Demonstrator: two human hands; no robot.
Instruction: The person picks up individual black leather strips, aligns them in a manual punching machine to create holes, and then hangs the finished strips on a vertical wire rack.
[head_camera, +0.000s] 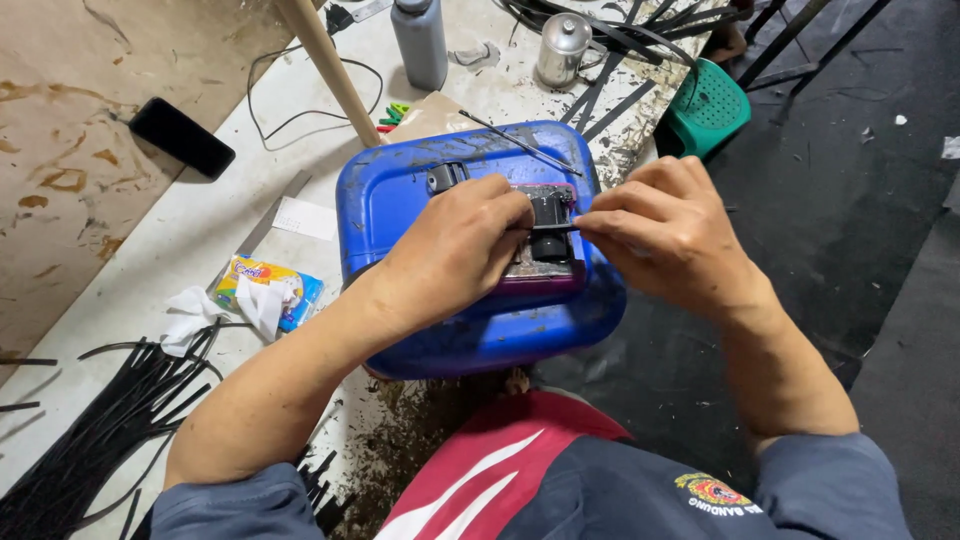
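Both hands' grip (560, 225) pinches black part (549, 210) atop blue container (400, 190).

A: Approach over blue container (400, 200)?
B: Blocked by left hand (455, 250) and right hand (665, 225); wooden stick (330, 70) leans behind.
A: Left side?
B: White bench strip (150, 250) passable between phone (182, 137), tissue packet (265, 285), black strips (100, 430).

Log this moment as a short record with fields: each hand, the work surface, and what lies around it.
left hand: grips a small black part
right hand: pinches a thin black strip at the part
support: blue plastic container lying flat
table: white, stained
left of container: black strips, tissue packet, black phone
far edge: grey bottle, metal pot
floor: green stool
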